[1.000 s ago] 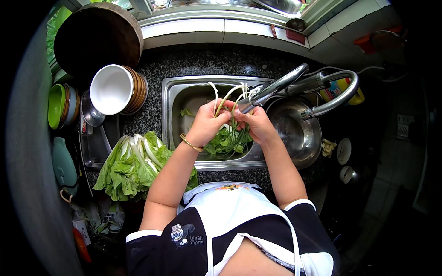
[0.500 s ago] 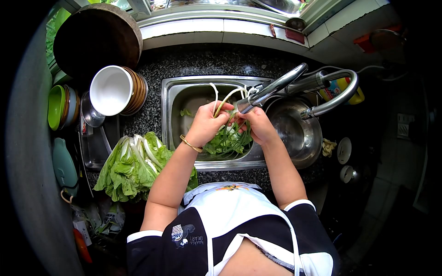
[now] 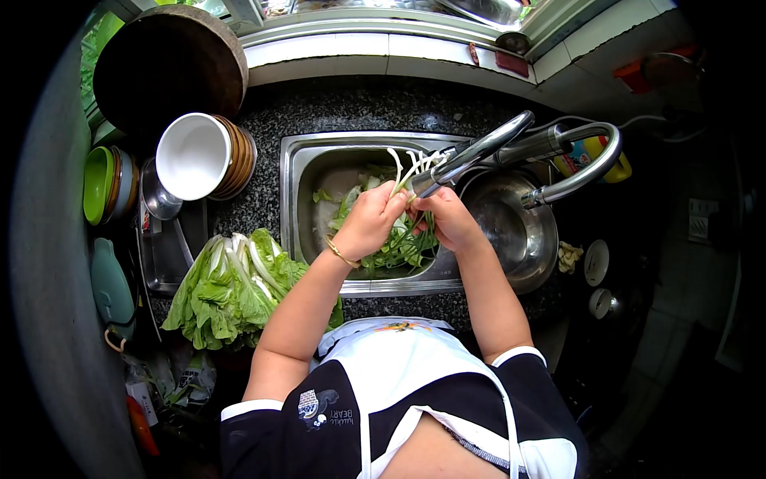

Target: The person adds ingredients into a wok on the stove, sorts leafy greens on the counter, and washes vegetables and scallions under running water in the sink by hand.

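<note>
Over the steel sink [image 3: 291, 207], my left hand [image 3: 373, 219] is closed round thin green onions [image 3: 405, 172], whose white ends point up beside the faucet head. My right hand [image 3: 448, 219] pinches the same bunch from the other side; its fingertips are partly hidden by the faucet [image 3: 471, 152]. The two hands almost touch. Below them, green leaves and stalks [image 3: 399, 251] lie in the sink basin. A large bunch of leafy lettuce [image 3: 231, 291] rests on the counter, left of my left forearm.
Left of the sink stand a white bowl [image 3: 193, 156] on stacked bowls, a metal ladle [image 3: 159, 195] and green bowls [image 3: 99, 185]. A round wooden board [image 3: 171, 68] leans at the back left. A steel basin [image 3: 511, 239] sits right of the faucet, near a yellow bottle [image 3: 614, 164].
My left hand has moved slightly right, closer to my right hand. The onions' white ends are gathered nearer the faucet, and more greens show in the sink left of my hands.
</note>
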`<action>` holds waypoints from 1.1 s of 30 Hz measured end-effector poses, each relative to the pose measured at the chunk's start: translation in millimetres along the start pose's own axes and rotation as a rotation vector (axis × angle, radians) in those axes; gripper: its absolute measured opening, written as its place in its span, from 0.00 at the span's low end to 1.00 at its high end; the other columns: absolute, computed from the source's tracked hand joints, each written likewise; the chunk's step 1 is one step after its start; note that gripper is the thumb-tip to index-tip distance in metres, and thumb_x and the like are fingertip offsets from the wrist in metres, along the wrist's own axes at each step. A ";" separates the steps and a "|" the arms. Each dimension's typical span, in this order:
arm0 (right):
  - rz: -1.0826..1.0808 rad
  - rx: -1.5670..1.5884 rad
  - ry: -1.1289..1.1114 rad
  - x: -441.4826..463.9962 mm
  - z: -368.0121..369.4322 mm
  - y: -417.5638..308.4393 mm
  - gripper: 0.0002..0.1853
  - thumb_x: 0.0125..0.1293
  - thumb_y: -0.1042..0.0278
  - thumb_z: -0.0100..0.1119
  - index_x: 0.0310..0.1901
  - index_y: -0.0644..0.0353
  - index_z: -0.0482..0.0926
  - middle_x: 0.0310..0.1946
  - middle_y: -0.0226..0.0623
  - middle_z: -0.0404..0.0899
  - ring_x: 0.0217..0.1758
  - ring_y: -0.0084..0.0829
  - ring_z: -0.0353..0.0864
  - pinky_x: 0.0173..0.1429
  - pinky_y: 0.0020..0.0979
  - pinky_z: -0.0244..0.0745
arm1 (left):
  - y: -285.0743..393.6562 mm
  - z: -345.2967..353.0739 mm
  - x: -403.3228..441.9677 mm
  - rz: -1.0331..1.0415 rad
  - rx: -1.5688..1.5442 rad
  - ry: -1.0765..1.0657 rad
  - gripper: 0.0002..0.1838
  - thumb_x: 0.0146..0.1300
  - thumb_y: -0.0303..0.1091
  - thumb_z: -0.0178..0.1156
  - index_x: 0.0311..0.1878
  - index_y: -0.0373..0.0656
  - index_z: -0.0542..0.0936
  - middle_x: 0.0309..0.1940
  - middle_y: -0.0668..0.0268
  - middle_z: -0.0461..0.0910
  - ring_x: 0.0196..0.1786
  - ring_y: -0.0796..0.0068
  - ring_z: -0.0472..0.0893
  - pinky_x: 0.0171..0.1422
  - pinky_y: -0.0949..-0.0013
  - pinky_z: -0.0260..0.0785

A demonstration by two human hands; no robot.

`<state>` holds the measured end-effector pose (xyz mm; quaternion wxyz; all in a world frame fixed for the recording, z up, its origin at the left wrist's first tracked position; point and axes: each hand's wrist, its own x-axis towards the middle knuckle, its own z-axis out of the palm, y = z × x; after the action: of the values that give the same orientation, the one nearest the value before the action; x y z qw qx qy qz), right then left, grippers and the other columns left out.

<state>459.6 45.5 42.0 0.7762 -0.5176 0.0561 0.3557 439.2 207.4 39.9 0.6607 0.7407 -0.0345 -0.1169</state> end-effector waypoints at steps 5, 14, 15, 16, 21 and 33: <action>-0.052 0.086 0.046 2.3 5.3 4.4 0.06 0.59 0.68 0.53 0.34 0.60 0.74 0.25 0.30 0.73 0.26 0.21 0.72 0.27 0.23 0.70 | 5.8 -3.0 -1.5 -0.044 -0.065 -0.070 0.14 0.64 0.38 0.48 0.31 0.35 0.74 0.21 0.66 0.73 0.27 0.79 0.72 0.31 0.72 0.63; -0.262 0.108 0.017 11.3 3.8 19.9 0.08 0.59 0.72 0.54 0.39 0.66 0.75 0.33 0.34 0.78 0.36 0.22 0.77 0.45 0.24 0.71 | 0.2 -9.5 -10.0 -0.291 -0.447 -0.167 0.13 0.61 0.33 0.45 0.35 0.39 0.79 0.23 0.75 0.67 0.25 0.87 0.63 0.26 0.82 0.55; -0.262 0.113 0.087 7.9 13.0 17.8 0.08 0.58 0.72 0.54 0.38 0.66 0.76 0.31 0.33 0.77 0.31 0.20 0.74 0.41 0.22 0.71 | -0.4 -10.0 -10.9 -0.287 -0.440 -0.201 0.13 0.62 0.35 0.45 0.35 0.40 0.79 0.23 0.75 0.67 0.25 0.87 0.63 0.27 0.81 0.55; -0.264 0.111 0.087 7.1 14.5 18.5 0.08 0.58 0.72 0.54 0.38 0.66 0.76 0.31 0.33 0.77 0.31 0.20 0.74 0.41 0.22 0.71 | 0.1 -9.5 -11.7 -0.284 -0.440 -0.201 0.13 0.62 0.35 0.45 0.35 0.40 0.79 0.23 0.75 0.67 0.25 0.87 0.63 0.27 0.81 0.55; -0.316 0.204 0.267 9.4 18.1 25.7 0.09 0.61 0.68 0.55 0.38 0.65 0.75 0.20 0.27 0.68 0.24 0.19 0.68 0.27 0.19 0.62 | -0.3 0.3 -25.9 -0.306 -0.447 -0.167 0.14 0.64 0.37 0.43 0.34 0.41 0.77 0.22 0.75 0.66 0.24 0.86 0.63 0.27 0.81 0.54; -0.210 0.109 0.224 -7.7 35.8 44.1 0.07 0.59 0.68 0.59 0.34 0.62 0.76 0.21 0.24 0.70 0.22 0.15 0.64 0.28 0.19 0.59 | -17.8 9.8 -55.4 -0.277 -0.395 -0.076 0.13 0.64 0.37 0.44 0.31 0.41 0.74 0.18 0.75 0.63 0.19 0.87 0.59 0.22 0.81 0.51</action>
<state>416.9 81.2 28.2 0.8249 -0.5142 0.1071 0.2092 381.4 211.5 28.4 0.7687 0.5897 0.0660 -0.2388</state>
